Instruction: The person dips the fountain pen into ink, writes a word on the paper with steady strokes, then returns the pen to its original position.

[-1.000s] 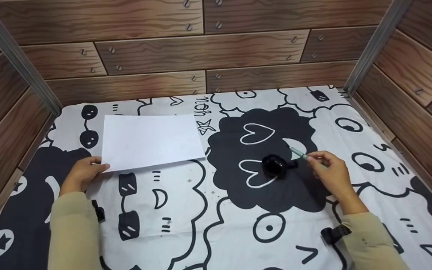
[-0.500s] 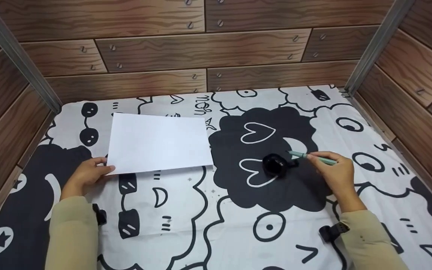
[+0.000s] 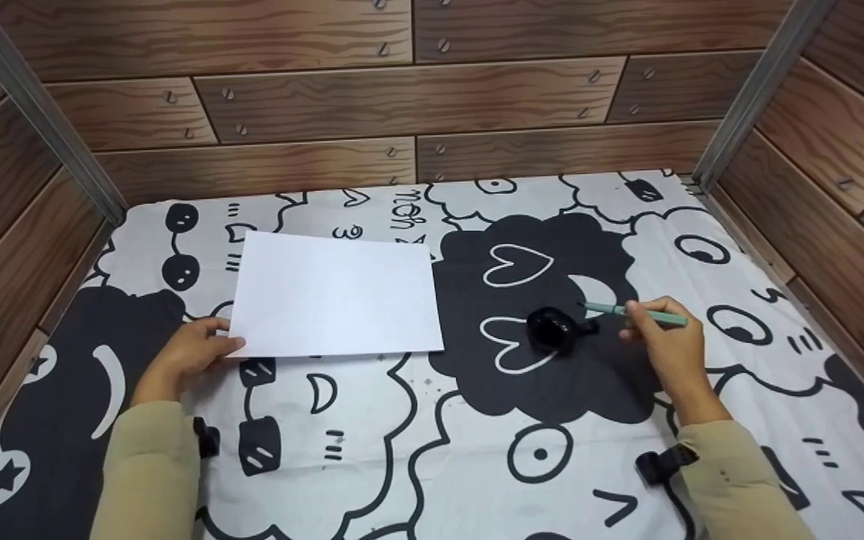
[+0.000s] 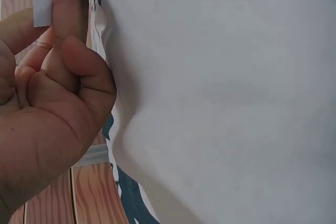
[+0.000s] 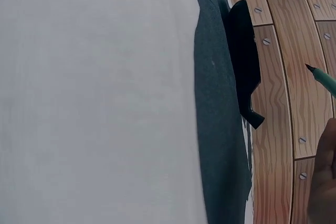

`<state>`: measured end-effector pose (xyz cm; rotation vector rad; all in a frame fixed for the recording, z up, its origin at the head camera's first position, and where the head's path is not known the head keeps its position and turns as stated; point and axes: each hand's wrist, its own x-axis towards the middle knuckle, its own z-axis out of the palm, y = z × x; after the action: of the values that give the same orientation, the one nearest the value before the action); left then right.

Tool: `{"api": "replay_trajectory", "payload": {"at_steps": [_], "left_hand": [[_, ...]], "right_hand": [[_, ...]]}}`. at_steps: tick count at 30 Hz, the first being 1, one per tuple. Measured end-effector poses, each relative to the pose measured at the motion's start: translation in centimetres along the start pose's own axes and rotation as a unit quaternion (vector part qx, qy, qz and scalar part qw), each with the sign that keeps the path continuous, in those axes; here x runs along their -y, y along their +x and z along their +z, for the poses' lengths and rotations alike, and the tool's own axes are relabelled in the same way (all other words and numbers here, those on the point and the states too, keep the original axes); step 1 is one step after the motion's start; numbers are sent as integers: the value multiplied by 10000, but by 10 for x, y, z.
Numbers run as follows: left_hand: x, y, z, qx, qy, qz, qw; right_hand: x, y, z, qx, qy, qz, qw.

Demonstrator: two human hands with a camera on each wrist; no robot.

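Head view: the left hand (image 3: 193,350) pinches paper (image 3: 338,296) at its near left corner; the right hand (image 3: 668,339) pinches a green pen (image 3: 606,308), tip near a black pot (image 3: 550,330), dark inside. Cloth (image 3: 471,352) shows between paper and pot.

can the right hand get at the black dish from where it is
Probably yes: the right hand is near the black dish, with nothing blocking between them in the head view, though its grip is taken up by the green pen.
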<state>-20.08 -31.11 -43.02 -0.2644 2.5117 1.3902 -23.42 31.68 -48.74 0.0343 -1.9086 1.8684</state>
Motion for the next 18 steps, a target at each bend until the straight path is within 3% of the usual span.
{"api": "replay_trajectory", "payload": {"at_steps": [9,18], "left_hand": [[-6,-4,12,82,196,83,9997],[-15,-6,28,139,351,238,9990]], "right_hand": [[-2,3,-2,929,436,120,9946],[1,4,-2,1851,167,179,9824]]}}
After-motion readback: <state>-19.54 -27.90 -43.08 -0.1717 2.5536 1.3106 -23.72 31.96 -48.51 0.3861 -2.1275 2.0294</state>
